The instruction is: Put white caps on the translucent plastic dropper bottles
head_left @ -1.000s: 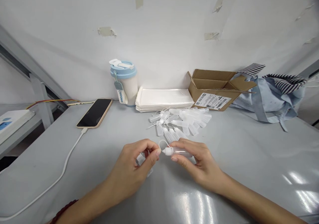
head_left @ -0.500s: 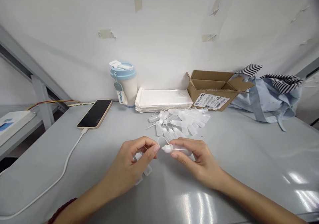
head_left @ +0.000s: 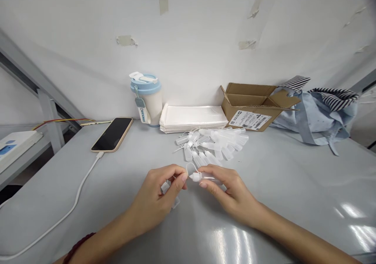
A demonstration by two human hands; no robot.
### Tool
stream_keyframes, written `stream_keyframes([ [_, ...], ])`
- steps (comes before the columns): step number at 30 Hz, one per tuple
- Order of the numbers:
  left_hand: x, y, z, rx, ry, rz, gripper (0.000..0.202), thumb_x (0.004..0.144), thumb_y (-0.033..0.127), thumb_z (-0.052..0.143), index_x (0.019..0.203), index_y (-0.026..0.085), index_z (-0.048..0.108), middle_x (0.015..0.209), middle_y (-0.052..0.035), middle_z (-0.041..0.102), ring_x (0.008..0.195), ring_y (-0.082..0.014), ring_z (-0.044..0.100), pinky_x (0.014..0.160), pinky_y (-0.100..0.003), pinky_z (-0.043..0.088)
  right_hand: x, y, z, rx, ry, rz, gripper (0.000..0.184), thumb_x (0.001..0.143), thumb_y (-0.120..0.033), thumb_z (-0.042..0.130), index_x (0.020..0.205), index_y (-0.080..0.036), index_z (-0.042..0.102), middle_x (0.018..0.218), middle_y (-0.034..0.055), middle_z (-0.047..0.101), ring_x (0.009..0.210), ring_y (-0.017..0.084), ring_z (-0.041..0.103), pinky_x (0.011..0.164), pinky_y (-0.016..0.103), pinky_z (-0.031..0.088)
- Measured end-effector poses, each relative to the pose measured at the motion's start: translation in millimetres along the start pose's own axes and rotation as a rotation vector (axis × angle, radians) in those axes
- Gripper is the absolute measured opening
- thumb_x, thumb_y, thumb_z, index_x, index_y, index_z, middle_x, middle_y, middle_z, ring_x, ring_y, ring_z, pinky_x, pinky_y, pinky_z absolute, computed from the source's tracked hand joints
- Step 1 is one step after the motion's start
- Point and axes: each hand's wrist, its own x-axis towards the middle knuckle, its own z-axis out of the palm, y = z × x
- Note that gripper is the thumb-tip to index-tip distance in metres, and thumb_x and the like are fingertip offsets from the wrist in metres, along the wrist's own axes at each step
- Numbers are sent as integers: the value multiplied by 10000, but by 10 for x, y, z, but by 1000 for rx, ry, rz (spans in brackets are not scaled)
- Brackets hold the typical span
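My right hand (head_left: 232,185) is closed around a small translucent plastic dropper bottle (head_left: 209,177), held on its side with its white nozzle pointing left. A thin white strap (head_left: 192,164) loops up from the bottle's neck to my left hand (head_left: 166,193). The thumb and forefinger of that hand pinch the strap's free end right at the nozzle tip; the end itself is hidden by the fingers. Under my left hand, partly covered, lie more translucent bottles (head_left: 175,203) on the grey table (head_left: 282,217). Just beyond both hands is a pile of similar bottles (head_left: 219,138).
Behind the pile sits a stack of white paper sleeves or trays (head_left: 194,117). An open cardboard box (head_left: 249,113) and a light blue cloth bag (head_left: 314,119) stand at the right. To the left are a lidded cup (head_left: 151,103) and a phone (head_left: 112,135) with a white cable (head_left: 78,193).
My left hand has shifted slightly right, and its fingertips are closer to the nozzle. The bottle has moved slightly left in my right hand, which keeps its hold.
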Motion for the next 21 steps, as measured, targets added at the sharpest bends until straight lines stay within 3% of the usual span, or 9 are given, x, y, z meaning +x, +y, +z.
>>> stream_keyframes([
  [3,8,4,-7,24,-22,25,293,923,313,373,747,188,571,682,14,586,596,-116,501,463,-190,352,-3,-12,-2,8,-11,33,207,915,-310,477,1048,-186,576,821,35,639,692,159,580,592,264,455],
  [6,32,21,-67,71,-10,38,284,917,304,389,734,190,573,709,13,607,657,-128,536,530,-195,393,1,6,-18,-7,8,22,256,912,-293,466,1148,-195,481,912,59,610,786,177,582,675,297,494],
  [10,97,7,-215,139,76,-57,288,897,336,411,718,198,589,690,16,613,605,-132,527,492,-196,387,36,78,-46,-155,61,-80,407,914,-297,448,1299,-210,351,1183,129,512,1080,245,505,885,416,463],
  [13,155,-76,-338,167,97,-149,315,884,377,422,700,195,603,651,19,595,530,-121,493,439,-196,354,69,121,-50,-361,7,-128,398,940,-346,393,1315,-213,395,1320,152,413,1229,291,383,960,487,401],
  [17,217,-209,-457,108,-34,-214,350,868,410,438,661,188,612,668,13,612,585,-131,532,471,-192,378,92,135,-22,-608,-144,-138,422,951,-431,359,1279,-198,483,1362,181,405,1305,337,294,984,578,321],
  [21,237,-270,-478,152,-247,-151,339,867,401,444,680,199,643,649,19,580,608,-140,527,511,-204,386,96,147,-8,-745,-238,-75,473,947,-495,331,1287,-206,489,1399,182,399,1360,365,210,971,685,229],
])
